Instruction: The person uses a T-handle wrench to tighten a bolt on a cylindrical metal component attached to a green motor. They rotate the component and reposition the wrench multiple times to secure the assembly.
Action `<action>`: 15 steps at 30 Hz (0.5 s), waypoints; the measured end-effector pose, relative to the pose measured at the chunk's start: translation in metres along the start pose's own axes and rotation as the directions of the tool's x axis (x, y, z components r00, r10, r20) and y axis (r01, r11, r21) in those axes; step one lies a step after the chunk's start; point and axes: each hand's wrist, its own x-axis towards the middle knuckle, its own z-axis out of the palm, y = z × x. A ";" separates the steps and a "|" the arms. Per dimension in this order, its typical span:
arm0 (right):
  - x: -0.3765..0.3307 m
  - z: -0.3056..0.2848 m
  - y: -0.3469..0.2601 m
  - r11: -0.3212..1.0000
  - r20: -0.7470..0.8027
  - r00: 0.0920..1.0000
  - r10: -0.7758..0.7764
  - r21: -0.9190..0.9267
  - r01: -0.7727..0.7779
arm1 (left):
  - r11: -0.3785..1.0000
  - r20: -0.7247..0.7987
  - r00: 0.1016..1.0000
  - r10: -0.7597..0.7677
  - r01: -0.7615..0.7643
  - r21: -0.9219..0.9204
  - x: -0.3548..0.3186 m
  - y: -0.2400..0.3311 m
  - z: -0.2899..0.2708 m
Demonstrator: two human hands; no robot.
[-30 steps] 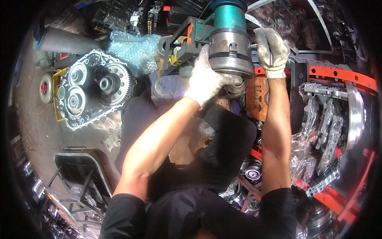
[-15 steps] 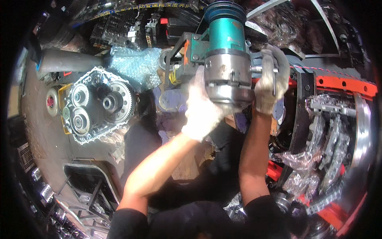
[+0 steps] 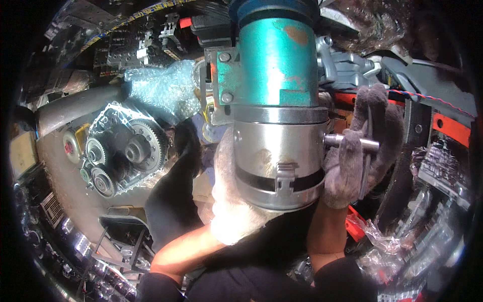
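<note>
A green cylindrical machine housing (image 3: 276,60) stands out toward me, ending in a round steel chuck (image 3: 279,141). One stepped jaw (image 3: 285,177) shows in the dark gap near the chuck's front edge. My left hand (image 3: 231,194), in a pale work glove, is wrapped round the chuck's left side and underside; its fingertips are hidden. My right hand (image 3: 352,161), in a greyish glove, grips a T-handled chuck key (image 3: 359,143). The key's shaft sits against the chuck's right side, with its crossbar upright between my fingers.
At left lies an open gearbox case (image 3: 126,151) with several gears, beside bubble wrap (image 3: 163,90). A red frame (image 3: 450,130) and plastic-wrapped metal parts (image 3: 397,246) are on the right. A black tray (image 3: 123,224) lies at lower left. Metal parts crowd the far side.
The chuck and housing appear larger and lower in view, as my head has come closer. My right hand stays on the chuck key; my left hand has shifted lower along the chuck's left side.
</note>
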 end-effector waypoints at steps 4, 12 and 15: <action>-0.003 -0.005 -0.011 0.980 0.082 0.996 0.040 -0.196 -0.023 | 0.999 -0.040 0.999 -0.025 0.027 0.044 -0.007 -0.013 -0.002; -0.013 -0.028 -0.025 0.955 0.122 0.982 0.144 -0.276 -0.106 | 0.969 -0.135 0.991 -0.013 0.046 0.242 -0.035 -0.038 -0.023; -0.019 -0.037 -0.029 0.949 0.127 0.974 0.186 -0.281 -0.144 | 0.953 -0.159 0.987 -0.015 0.063 0.296 -0.043 -0.040 -0.036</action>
